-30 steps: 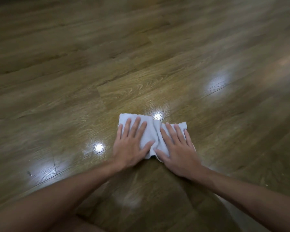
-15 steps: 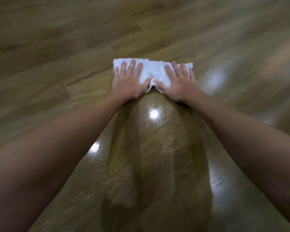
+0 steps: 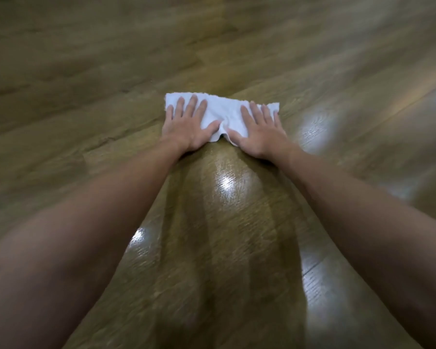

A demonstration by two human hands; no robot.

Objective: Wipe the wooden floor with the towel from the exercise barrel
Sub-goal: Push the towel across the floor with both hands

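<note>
A white towel (image 3: 223,110) lies flat on the wooden floor (image 3: 86,71) in the upper middle of the head view. My left hand (image 3: 189,127) presses on the towel's left half with straight, spread fingers. My right hand (image 3: 261,129) presses on its right half the same way. Both arms stretch far forward from the bottom corners. A darker damp streak (image 3: 224,222) runs on the boards between my arms, from the towel back toward me. The exercise barrel is out of view.
Wooden planks fill the whole view, blurred at the edges. Bright light reflections (image 3: 225,185) shine on the boards between and beside my arms.
Both hands have pushed the towel forward, away from me, with arms stretching out. The towel has spread wider and a damp streak trails behind it.
</note>
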